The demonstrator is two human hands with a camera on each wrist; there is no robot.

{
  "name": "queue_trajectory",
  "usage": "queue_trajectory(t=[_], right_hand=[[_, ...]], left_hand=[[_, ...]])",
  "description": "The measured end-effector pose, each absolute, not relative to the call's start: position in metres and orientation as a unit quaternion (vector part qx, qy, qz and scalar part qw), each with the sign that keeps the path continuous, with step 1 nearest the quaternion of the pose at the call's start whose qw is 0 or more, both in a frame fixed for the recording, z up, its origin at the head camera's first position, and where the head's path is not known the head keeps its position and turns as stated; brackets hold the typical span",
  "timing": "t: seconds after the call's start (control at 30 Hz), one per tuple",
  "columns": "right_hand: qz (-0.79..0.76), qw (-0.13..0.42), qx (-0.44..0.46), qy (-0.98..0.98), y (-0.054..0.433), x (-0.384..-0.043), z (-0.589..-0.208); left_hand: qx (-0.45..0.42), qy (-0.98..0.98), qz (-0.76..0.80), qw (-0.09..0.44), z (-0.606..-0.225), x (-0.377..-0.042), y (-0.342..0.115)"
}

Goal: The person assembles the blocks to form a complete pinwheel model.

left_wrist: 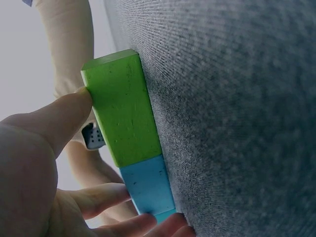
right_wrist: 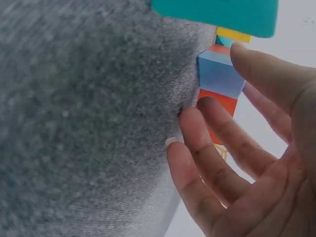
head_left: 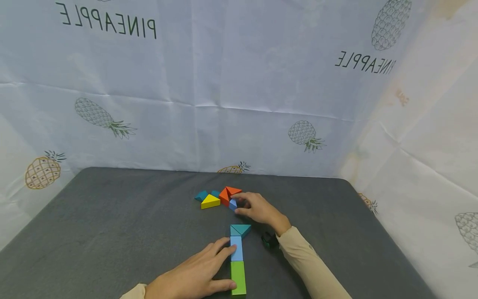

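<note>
A green rectangular block (head_left: 238,279), a light blue block (head_left: 239,251) and two teal triangular blocks (head_left: 242,229) lie end to end in a line. My left hand (head_left: 199,270) rests along their left side, thumb touching the green block and fingertips at the blue one. Farther back, my right hand (head_left: 259,209) reaches toward a small blue block (right_wrist: 221,74) with its fingers spread and apart. Two red triangular blocks (head_left: 225,196) sit just behind that blue block. In the right wrist view, a gap shows between the fingers and the blue block.
Left of the red blocks lie a yellow triangular block (head_left: 210,202) and darker teal pieces (head_left: 201,195). A dark device (head_left: 269,239) is at my right wrist. Behind the grey table (head_left: 112,224) hangs a pineapple-print cloth (head_left: 242,74).
</note>
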State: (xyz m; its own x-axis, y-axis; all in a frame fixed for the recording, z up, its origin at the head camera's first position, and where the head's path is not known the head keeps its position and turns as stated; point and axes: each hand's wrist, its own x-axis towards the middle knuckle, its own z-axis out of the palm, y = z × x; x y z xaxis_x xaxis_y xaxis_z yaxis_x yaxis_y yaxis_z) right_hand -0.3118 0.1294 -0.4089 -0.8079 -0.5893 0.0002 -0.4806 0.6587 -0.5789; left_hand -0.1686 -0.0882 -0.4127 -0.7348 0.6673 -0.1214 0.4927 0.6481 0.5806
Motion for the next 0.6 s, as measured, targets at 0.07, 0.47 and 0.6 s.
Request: queue_trajectory(t=[0.07,0.47,0.6], right_hand=[[-0.292,0.095,-0.294,0.905,0.1289,-0.3121,-0.4096],[-0.305,0.081,-0.298,0.901,0.1271,-0.3121,-0.4114],[-0.305,0.082,-0.295,0.902,0.1262,-0.3116,-0.4112]], left_hand=[[0.325,0.893,0.265,0.163,-0.4128,-0.1684,-0.0883],[0.326,0.891,0.270,0.163,-0.4134,-0.1678,-0.0888],[0.327,0.891,0.271,0.162,-0.4134,-0.1676,-0.0888]])
